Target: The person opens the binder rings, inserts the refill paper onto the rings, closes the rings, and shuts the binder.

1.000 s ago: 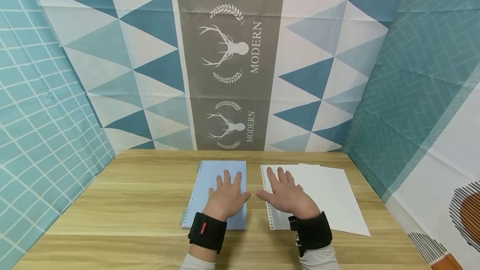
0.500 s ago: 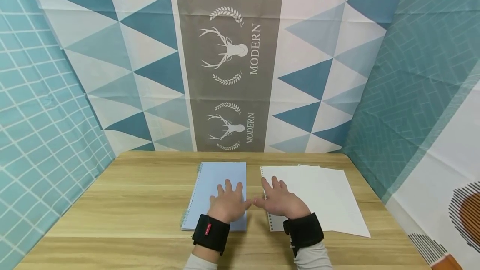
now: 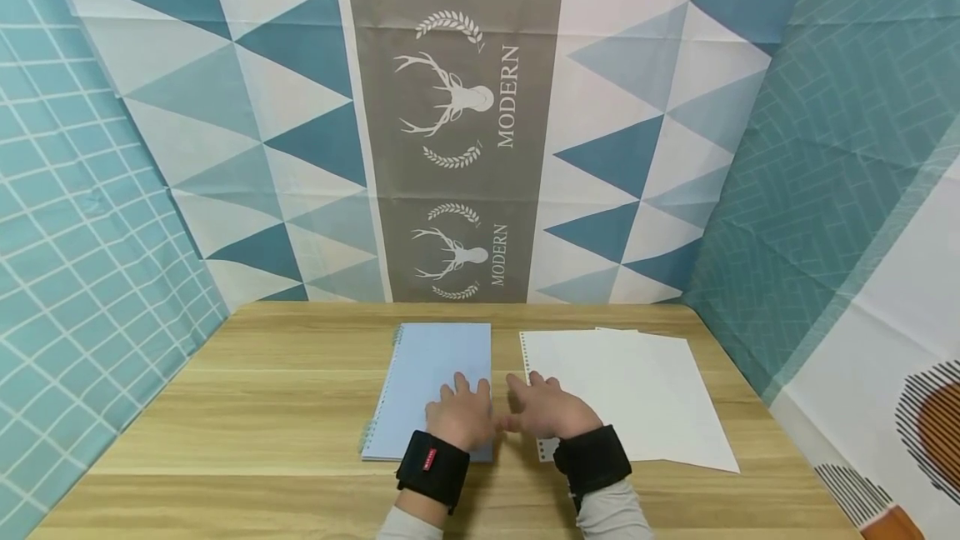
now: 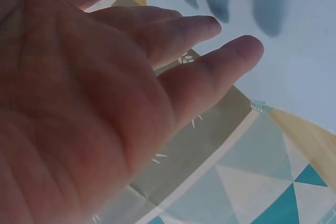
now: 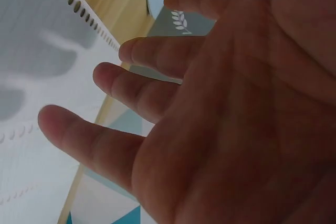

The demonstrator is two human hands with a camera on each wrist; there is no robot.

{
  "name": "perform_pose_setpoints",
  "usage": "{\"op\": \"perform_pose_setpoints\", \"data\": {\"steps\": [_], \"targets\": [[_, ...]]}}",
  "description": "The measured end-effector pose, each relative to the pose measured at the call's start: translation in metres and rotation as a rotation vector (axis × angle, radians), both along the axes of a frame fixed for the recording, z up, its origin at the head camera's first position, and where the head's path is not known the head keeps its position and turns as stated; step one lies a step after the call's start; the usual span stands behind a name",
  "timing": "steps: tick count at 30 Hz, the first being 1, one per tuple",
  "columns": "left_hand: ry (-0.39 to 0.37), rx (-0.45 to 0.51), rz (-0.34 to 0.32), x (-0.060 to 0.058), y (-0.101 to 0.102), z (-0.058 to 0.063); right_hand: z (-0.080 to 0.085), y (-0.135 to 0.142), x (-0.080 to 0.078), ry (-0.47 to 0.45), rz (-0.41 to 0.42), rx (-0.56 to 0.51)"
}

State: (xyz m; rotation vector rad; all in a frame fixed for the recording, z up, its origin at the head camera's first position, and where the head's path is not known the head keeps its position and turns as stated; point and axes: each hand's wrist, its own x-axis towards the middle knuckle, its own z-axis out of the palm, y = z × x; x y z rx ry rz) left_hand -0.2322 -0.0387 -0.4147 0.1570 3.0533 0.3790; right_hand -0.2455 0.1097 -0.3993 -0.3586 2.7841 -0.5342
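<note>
Notebook [image 3: 427,365], blue and spiral-bound, beneath the left grip [image 3: 459,423] in the head view; white sheets [image 3: 645,398] beneath the right grip [image 3: 551,412] and out to its right, all on the tabletop [image 3: 285,407]. Both grips empty, fingers straight and spread apart; thumbs close together, contact impossible to tell. Probably best here: loose fingers and level palms, lest sheets slide. In the left wrist view, the palm, hidden from the head view, and finger shadows on the notebook. In the right wrist view, punched holes close up, shadows apart from fingertips, suggesting a hover.
</note>
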Motion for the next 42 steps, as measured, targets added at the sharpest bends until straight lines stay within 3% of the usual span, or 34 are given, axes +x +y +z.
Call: {"op": "perform_pose_setpoints", "data": {"steps": [18,35,42], "targets": [[0.023,-0.116,0.034,0.001,0.005,-0.006,-0.009,-0.005,-0.002,0.027,0.023,0.053],[0.024,-0.105,0.048,-0.001,0.008,-0.006,-0.017,-0.015,-0.003,0.118,0.041,0.124],[0.043,-0.100,0.023,-0.002,0.006,-0.007,-0.019,-0.018,-0.003,0.128,0.045,0.150]]}}
